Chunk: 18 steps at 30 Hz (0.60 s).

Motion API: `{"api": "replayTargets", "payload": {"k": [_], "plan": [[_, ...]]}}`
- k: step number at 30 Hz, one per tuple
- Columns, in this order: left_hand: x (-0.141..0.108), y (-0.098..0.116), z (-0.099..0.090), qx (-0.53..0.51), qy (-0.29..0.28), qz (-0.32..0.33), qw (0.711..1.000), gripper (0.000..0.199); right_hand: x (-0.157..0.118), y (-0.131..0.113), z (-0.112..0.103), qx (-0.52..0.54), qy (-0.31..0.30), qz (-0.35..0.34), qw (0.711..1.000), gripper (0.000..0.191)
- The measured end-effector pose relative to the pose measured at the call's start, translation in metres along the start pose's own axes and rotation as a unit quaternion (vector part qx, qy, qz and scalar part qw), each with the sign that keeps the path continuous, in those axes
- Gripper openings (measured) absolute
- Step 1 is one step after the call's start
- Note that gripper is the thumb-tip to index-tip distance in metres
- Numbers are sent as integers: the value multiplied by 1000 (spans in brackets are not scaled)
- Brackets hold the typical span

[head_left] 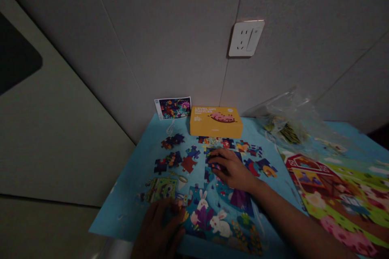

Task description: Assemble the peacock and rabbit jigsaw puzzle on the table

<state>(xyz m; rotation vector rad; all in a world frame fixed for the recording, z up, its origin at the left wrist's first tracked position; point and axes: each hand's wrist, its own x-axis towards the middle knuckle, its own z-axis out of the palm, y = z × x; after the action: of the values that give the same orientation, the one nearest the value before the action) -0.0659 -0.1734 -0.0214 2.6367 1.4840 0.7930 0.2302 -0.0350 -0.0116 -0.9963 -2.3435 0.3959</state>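
A partly joined rabbit puzzle (221, 224) lies on the blue table cover (130, 198). Over its upper part rests my right hand (229, 168), fingers curled and touching pieces there; what is under the fingertips is hidden. My left hand (162, 226) is at the puzzle's lower left edge, thumb and fingers curved around a small piece (178, 205) that is dark and hard to make out. Loose pieces lie left of the puzzle, among them a red piece (189, 164) and a blue piece (193, 152). More pieces (269, 168) sit to the right of my right hand.
A yellow puzzle box (216, 122) stands at the back, beside a picture card (174, 108) leaning on the wall. A clear plastic bag (285, 125) with green contents lies back right. A farm puzzle (343, 198) covers the right side. A socket (246, 38) is on the wall.
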Motion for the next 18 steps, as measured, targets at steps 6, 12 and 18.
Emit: {"api": "replayTargets", "payload": {"k": [6,12,18], "plan": [[-4,2,5,6,46,20,999,33,0,-1,0,-3,6,-6,1000,25],[-4,3,8,-18,73,39,996,29,1,-2,0,-7,8,-6,1000,23],[9,11,-3,-45,67,21,997,18,2,-4,-1,-10,6,-7,1000,22]]}}
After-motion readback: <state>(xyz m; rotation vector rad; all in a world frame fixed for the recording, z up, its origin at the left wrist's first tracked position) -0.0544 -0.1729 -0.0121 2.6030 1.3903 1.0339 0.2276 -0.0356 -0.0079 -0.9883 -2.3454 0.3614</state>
